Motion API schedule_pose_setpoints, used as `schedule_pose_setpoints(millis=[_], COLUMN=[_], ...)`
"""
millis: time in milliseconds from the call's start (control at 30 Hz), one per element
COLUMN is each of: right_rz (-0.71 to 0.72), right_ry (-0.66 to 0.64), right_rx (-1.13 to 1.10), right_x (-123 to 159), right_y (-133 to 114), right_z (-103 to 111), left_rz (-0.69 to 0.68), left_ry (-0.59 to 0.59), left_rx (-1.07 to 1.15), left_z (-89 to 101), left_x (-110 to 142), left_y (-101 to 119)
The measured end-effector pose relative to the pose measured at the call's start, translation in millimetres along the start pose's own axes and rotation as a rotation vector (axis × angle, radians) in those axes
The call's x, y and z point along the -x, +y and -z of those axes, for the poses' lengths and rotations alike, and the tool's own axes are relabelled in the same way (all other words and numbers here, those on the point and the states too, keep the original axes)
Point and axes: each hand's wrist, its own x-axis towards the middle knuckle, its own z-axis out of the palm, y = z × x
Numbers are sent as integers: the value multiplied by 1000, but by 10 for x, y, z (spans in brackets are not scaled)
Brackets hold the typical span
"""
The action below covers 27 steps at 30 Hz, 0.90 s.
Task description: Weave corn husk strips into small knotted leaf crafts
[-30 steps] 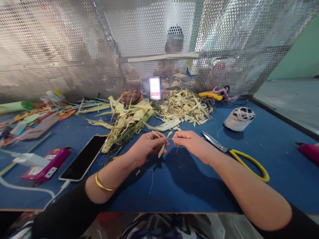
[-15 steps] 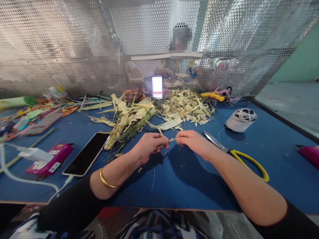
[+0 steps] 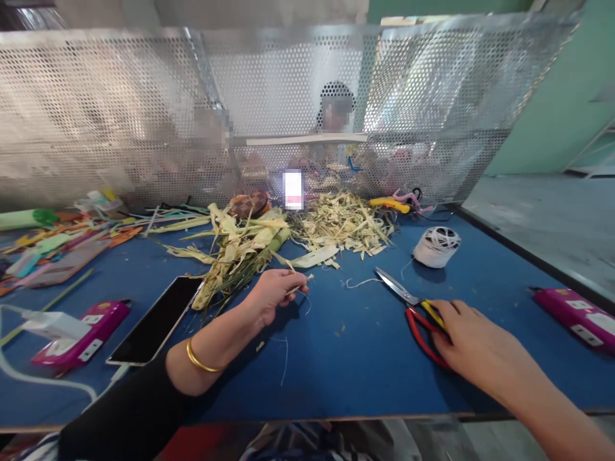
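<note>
My left hand (image 3: 278, 291) is closed in a pinch on a pale strip of dried husk (image 3: 311, 277), its tip sticking out past the fingertips. A fine white thread (image 3: 308, 304) hangs just below these fingers. Off to the right, my right hand (image 3: 473, 342) has its fingers curled around the yellow handle of the scissors (image 3: 401, 288). One red handle loop shows beside the thumb, and the blades point away to the upper left, resting on or close to the table. Beyond the blades stands a spool of white thread (image 3: 436, 248).
Past my left hand lie a bundle of dried husks (image 3: 235, 256) and a heap of scraps (image 3: 350, 224). A phone (image 3: 156, 320) and a magenta power strip (image 3: 86, 336) with cables sit at left, another power strip (image 3: 576, 317) at right. A perforated metal screen (image 3: 288, 77) closes the back, people behind it.
My right hand has left the husk strip and moved right onto the scissors, which now show a red handle. My left hand keeps its pinch. The camera view has shifted.
</note>
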Motion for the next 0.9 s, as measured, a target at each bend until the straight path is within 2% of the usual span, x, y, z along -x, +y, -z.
schedule_pose_setpoints(millis=[67,167,233,300,367,467,567,633,767,900], right_rz=[18,26,-18,-59,-94,-131,-108,-90,-32,5], right_ry=[-38,-147,-218,-229,-196,-209,-251,-238,-283,-487], right_rx=[9,6,-32,-135,-346,-913,-1537,-1792,-1928,-1935], right_x=[39,-58,-141,-190,-208,-262,-468,-689,-1067,-1076], right_y=[49,35,26,39,54,-7,-238,-446,-775,-835], right_z=[-10,34,61,73,90,181,346,445,483,314], left_rz=[0,-6,-15,-29,-48,-76,-89,-96,-105,-94], left_ry=[9,27,31,31,41,81,104,104,119,128], left_rx=[-7,-23,-26,-14,14,66,122,145,159,176], left_z=[-25,-71,-96,-109,-113,-116,-142,-170,-186,-118], left_x=[-7,-13,-29,-67,-137,-296,-485,-602,-783,-916], left_y=[31,118,200,294,387,495,547,554,528,461])
